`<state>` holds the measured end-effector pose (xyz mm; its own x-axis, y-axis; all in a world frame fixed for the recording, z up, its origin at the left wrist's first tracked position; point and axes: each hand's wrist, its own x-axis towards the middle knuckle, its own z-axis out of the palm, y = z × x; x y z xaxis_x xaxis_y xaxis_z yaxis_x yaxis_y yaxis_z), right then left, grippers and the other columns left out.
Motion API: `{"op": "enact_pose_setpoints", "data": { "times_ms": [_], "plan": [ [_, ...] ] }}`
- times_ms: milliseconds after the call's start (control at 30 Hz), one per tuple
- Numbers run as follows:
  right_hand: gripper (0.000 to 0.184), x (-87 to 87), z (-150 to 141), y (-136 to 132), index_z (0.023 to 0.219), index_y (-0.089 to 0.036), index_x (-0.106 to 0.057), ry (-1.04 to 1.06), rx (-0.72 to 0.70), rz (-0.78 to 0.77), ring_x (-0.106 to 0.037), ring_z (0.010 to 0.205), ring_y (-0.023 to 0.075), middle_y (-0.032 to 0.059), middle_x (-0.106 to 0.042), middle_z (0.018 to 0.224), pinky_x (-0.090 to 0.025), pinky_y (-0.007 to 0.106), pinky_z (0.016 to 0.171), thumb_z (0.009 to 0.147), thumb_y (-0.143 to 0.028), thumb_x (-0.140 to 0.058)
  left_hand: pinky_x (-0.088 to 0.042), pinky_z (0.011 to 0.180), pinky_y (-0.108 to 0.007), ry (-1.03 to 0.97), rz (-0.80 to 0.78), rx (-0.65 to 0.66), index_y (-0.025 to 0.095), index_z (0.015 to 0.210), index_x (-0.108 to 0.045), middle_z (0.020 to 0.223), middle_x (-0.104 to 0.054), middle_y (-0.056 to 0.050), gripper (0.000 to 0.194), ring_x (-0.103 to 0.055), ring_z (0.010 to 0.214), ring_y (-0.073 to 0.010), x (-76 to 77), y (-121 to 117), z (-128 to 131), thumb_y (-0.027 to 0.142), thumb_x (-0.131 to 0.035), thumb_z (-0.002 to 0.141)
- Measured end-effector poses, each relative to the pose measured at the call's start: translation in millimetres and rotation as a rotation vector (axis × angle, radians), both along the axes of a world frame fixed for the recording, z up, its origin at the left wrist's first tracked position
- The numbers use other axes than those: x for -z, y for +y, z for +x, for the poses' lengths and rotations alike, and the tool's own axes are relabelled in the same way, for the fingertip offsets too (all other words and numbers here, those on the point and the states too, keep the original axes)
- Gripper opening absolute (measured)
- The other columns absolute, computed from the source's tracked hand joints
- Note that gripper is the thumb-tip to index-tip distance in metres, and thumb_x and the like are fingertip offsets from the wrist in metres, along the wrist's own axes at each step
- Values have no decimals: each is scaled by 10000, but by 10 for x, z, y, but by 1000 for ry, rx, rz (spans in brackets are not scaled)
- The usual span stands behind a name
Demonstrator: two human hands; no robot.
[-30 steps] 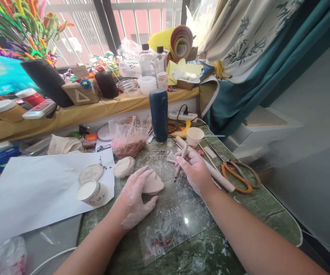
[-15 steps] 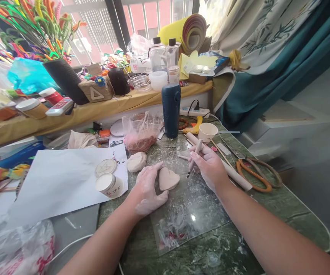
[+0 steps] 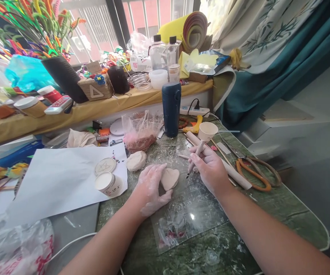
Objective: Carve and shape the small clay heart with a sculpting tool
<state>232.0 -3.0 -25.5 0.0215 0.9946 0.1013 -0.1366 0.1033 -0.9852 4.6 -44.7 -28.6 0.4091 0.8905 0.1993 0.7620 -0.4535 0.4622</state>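
My left hand [image 3: 153, 191], coated in white powder, curls its fingers over the left edge of a flat, rounded-triangular piece of pale clay [image 3: 170, 179]. Its thumb rests below the piece. Closed in a pen grip, my right hand [image 3: 211, 168] holds a pale-handled clay tool [image 3: 196, 158] with a narrow dark tip pointing down. That tip is to the right of the clay, apart from it. A clear plastic sheet [image 3: 193, 229] lies under the work. Up and left of my left hand is a second clay lump [image 3: 136, 160].
A blue bottle [image 3: 170, 110] stands behind, beside a bag of pinkish clay [image 3: 140, 139]. At right lie a rolling pin [image 3: 238, 177], orange-handled scissors [image 3: 256, 179] and a paper cup [image 3: 207, 131]. A tilted cup [image 3: 109, 185] and a star-marked disc [image 3: 105, 166] are on white paper [image 3: 59, 183].
My left hand has shifted slightly right, so its fingers cover more of the clay's left edge. The tool in my right hand has tipped a little lower.
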Motion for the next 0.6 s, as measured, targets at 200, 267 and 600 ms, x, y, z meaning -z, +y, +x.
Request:
{"op": "enact_pose_setpoints", "data": {
  "times_ms": [200, 267, 600],
  "plan": [
    [304, -38, -4, -115, 1178, -235, -664, -155, -143, 35, -684, 819, 219, 46, -691, 922, -581, 388, 793, 944, -430, -669, -369, 1181, -622, 61, 21, -27, 194, 1508, -416, 1555, -460, -178, 825, -411, 1440, -394, -28, -28, 7, 439, -795, 817],
    [307, -73, 37, -150, 1210, -244, -682, -232, -188, 81, -688, 907, 241, 64, -705, 1003, -567, 423, 890, 946, -400, -673, -369, 1191, -606, 65, 10, 57, 230, 1505, -441, 1595, -432, -150, 742, -392, 1469, -376, -69, -18, -27, 394, -764, 857],
    [345, -103, 45, -204, 1318, -266, -647, -300, -224, 121, -701, 917, 225, 53, -724, 1077, -567, 429, 936, 979, -318, -609, -462, 1123, -539, 2, 18, 74, 267, 1425, -542, 1390, -599, -98, 557, -537, 1293, -318, -124, -15, 87, 293, -720, 898]
  ]
}}
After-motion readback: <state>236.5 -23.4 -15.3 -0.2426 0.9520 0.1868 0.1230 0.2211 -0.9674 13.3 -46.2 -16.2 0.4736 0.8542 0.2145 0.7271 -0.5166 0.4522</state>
